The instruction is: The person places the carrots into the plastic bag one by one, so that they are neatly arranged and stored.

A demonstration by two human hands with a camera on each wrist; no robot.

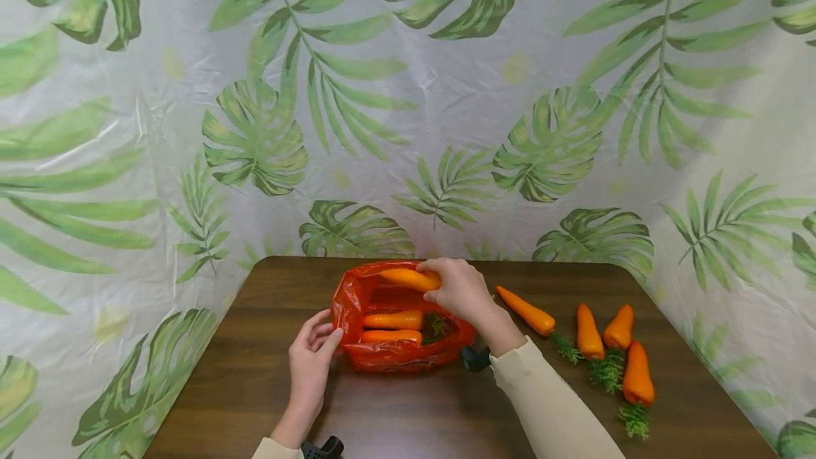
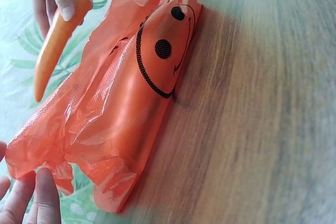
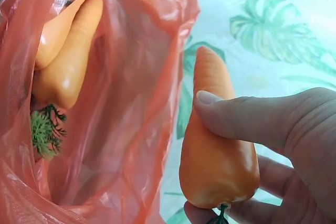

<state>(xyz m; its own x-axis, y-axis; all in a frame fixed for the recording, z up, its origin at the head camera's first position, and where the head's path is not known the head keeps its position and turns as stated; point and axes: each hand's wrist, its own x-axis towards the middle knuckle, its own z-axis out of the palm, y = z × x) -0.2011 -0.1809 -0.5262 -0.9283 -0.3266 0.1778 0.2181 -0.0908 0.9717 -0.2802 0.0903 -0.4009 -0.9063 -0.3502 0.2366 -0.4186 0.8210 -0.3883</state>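
A red plastic bag (image 1: 408,360) lies on its side on the table, its mouth spread wide; a black smiley face is printed on it in the left wrist view. Two carrots, one of them this carrot (image 1: 392,321), lie inside with green leafy tops. My left hand (image 1: 309,360) pinches the bag's left rim between thumb and fingers. Above the far side of the mouth, my right hand (image 1: 462,292) grips another carrot (image 3: 218,145) by its thick end, thumb across its side. That carrot's tip points left in the head view, and its green stem shows below in the right wrist view.
On the right of the brown wooden table (image 1: 255,374) lie several more carrots: a slim carrot (image 1: 529,312) nearest the bag, and a group including a stubby carrot (image 1: 637,374) farther right. A leaf-patterned curtain (image 1: 446,126) hangs behind the table.
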